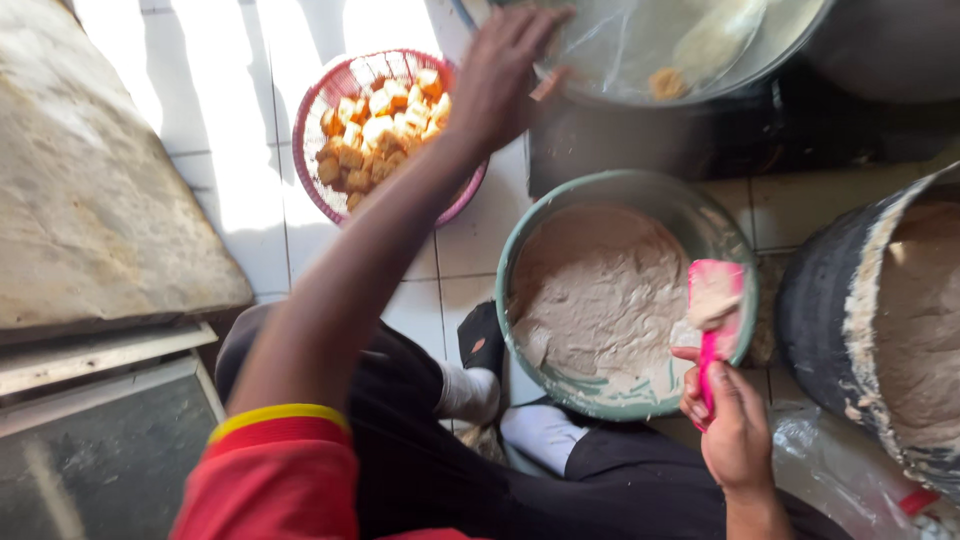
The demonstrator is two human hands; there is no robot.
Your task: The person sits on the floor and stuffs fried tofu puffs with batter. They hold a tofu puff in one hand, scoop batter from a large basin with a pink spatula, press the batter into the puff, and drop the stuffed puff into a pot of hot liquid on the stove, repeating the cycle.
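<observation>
left hand (500,75) at 12 o'clock, arm stretched up from the red sleeve (270,480), fingers spread loose over the rim of the wok (640,50); can't tell if it is pinching anything. wok holds a pale liquid, a light ladle-like tool and one small fried lump, detail blurred. right hand (730,425) at 4 o'clock, closed around the handle of a pink spatula (715,310), blade up and smeared with batter, blade resting at the 3 o'clock rim of the green bowl (610,400). green bowl sits centre on the tiled floor (470,240), part full of grey-brown batter. pink basket (325,110) at 11 o'clock holds golden fried cubes, just beside the left forearm. dark bucket (830,310) at 3 o'clock, crusted with the same batter, close to the bowl. stone slab (90,200) at 9 o'clock. person's legs in dark trousers and white socks (470,390) at 6 o'clock, tucked under the bowl's near edge.
</observation>
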